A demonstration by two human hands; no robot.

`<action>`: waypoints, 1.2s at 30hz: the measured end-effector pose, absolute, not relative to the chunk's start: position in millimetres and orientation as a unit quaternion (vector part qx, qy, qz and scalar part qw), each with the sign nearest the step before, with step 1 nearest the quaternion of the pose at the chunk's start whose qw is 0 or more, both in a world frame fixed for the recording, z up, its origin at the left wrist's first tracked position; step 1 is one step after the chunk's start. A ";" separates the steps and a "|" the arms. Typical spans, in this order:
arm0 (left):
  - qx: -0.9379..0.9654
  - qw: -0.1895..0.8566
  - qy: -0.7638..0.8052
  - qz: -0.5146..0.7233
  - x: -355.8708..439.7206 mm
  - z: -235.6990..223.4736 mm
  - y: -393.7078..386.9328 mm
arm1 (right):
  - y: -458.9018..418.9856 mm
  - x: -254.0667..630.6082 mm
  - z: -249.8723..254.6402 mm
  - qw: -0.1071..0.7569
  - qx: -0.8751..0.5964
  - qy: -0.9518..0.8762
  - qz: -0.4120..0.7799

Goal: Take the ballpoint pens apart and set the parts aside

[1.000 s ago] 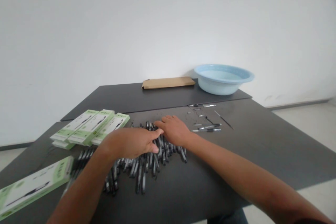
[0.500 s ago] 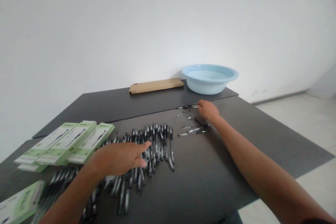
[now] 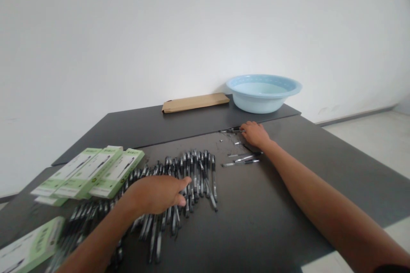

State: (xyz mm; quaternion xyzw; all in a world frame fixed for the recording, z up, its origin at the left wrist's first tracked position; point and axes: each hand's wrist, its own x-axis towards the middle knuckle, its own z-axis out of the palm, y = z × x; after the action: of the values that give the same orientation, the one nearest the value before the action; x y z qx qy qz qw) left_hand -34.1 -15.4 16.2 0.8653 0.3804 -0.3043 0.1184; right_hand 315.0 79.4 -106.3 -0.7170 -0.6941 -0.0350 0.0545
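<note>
A spread of several black pens [image 3: 195, 170] lies across the middle of the dark table [image 3: 262, 213]. My left hand [image 3: 156, 194] rests palm down on the near part of that pile, fingers loosely out over the pens. My right hand [image 3: 255, 133] is stretched far out to the right, fingers curled over a few loose pen parts [image 3: 231, 131] near the table seam. Two more loose pens [image 3: 241, 160] lie just in front of my right wrist. What the right fingers hold is hidden.
Green and white pen boxes [image 3: 91, 171] sit at the left, another box [image 3: 27, 247] at the near left edge. A light blue basin [image 3: 263, 92] and a brown envelope [image 3: 195, 102] stand at the back by the wall. The table edge runs along the right.
My right hand left the pen pile and reached out to the loose parts at the far right. My left hand stayed on the pile. The view swung slightly.
</note>
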 end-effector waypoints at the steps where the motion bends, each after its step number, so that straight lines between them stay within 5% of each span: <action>1: 0.865 0.117 0.379 -0.307 -33.2 16.4 -15.7 | 79.1 314.5 -106.6 0.053 -0.715 -0.696 -0.036; 36: 0.879 0.125 0.345 -0.303 -34.2 5.2 -18.0 | 83.5 353.5 -106.6 0.071 -0.786 -0.614 -0.021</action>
State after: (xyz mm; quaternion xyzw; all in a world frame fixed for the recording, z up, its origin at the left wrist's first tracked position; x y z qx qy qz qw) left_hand -34.2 -18.0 5.2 0.8794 0.3449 -0.3032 0.1252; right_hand 353.5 83.5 -106.6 -0.7859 -0.6139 -0.0206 0.0712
